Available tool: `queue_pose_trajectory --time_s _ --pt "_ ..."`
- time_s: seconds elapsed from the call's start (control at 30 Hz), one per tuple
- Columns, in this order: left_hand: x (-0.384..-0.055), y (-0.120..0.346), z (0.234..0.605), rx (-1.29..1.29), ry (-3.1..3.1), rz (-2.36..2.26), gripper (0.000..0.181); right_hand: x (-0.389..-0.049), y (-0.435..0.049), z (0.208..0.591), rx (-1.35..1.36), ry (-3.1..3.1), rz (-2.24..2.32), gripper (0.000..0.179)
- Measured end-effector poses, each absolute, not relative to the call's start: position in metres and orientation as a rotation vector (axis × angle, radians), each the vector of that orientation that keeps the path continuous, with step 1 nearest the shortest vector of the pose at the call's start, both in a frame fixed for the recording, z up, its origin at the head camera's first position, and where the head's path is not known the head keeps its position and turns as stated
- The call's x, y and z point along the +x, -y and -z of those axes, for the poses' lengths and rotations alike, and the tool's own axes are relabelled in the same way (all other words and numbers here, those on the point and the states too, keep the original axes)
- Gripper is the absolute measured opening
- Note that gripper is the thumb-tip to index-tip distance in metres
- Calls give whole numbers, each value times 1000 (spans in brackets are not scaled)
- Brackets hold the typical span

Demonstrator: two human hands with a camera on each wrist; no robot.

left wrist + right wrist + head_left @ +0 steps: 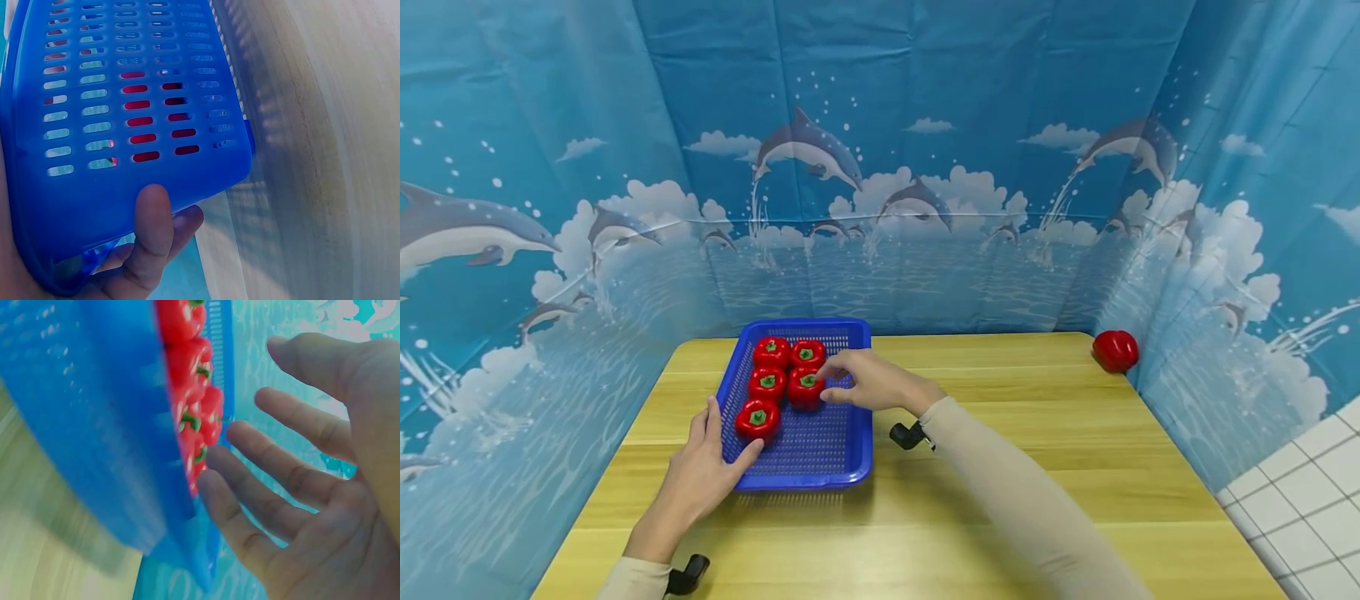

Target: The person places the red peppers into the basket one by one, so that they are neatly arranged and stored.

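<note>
A blue plastic basket point(805, 481) with slotted walls rests on the wooden table and holds several red bell peppers point(757, 419). My left hand point(700, 471) grips its front left corner, thumb over the rim. In the left wrist view, fingers point(153, 219) lie against the outside of the slotted wall. My right hand point(872, 381) is over the basket's right side, close to the front right pepper point(806, 390). Its fingers are spread and loosely bent in the right wrist view, with nothing between them.
One more red bell pepper point(1115, 351) lies at the table's far right corner. Blue dolphin-print curtains point(925, 275) hang around the back and sides of the wooden table point(1000, 375). White tiles point(1300, 508) show at the lower right.
</note>
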State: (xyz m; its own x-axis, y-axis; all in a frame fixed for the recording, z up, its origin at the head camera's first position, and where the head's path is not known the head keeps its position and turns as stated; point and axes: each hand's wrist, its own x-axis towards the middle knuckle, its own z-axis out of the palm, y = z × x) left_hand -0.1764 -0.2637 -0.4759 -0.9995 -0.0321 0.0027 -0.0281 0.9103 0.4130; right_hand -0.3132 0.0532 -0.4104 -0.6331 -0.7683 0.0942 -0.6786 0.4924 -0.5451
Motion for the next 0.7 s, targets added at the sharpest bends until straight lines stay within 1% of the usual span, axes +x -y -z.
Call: queue_pose_trajectory --time_s 0.13,0.43,0.7 --pt "-177 263 476 54 3064 658 125 -314 -71 416 -1210 -2615 898 43" --pt "-178 262 477 47 3050 640 124 -323 -113 441 -1092 -2659 1150 56" --pt "-177 262 477 46 3039 616 122 -331 -153 462 -962 -2753 1246 60"
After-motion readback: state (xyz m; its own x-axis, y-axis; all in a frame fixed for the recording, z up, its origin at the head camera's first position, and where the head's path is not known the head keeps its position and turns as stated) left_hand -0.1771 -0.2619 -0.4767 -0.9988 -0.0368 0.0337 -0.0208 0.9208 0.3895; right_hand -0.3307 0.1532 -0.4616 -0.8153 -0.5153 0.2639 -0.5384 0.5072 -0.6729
